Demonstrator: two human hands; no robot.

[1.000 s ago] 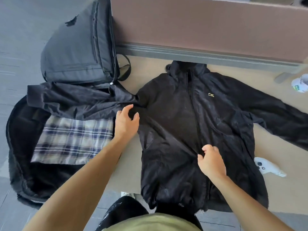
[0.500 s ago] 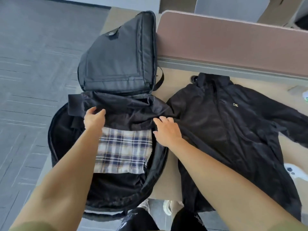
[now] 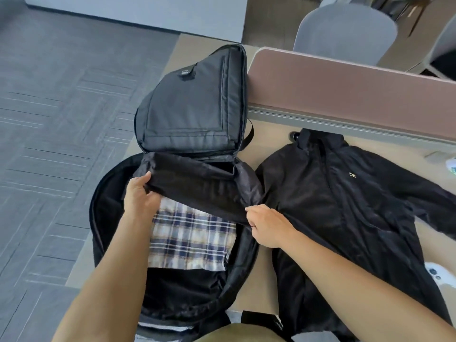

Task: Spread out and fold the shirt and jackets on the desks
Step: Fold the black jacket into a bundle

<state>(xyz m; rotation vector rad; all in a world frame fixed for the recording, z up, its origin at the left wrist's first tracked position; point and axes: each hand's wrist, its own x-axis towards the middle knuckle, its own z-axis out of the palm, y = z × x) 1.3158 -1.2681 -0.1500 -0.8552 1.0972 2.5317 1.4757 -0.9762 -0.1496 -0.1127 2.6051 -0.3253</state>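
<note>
A black jacket (image 3: 345,218) lies spread face up on the beige desk (image 3: 269,144), collar toward the partition. Its left sleeve (image 3: 197,183) stretches across the open black backpack (image 3: 192,109). My left hand (image 3: 139,197) grips the cuff end of that sleeve. At the shoulder end my right hand (image 3: 267,224) pinches the sleeve's lower edge. A folded plaid shirt (image 3: 190,240) lies inside the backpack, partly under the sleeve and my left hand.
A pink-brown partition (image 3: 345,95) runs along the desk's far edge, with a grey chair (image 3: 345,33) beyond it. A white controller (image 3: 441,276) lies at the right edge beside the jacket. Grey carpet floor (image 3: 49,119) is on the left.
My left hand slid out to the sleeve's cuff and took hold of it. My right hand left the jacket front and came to the shoulder end of the sleeve. The view swung left.
</note>
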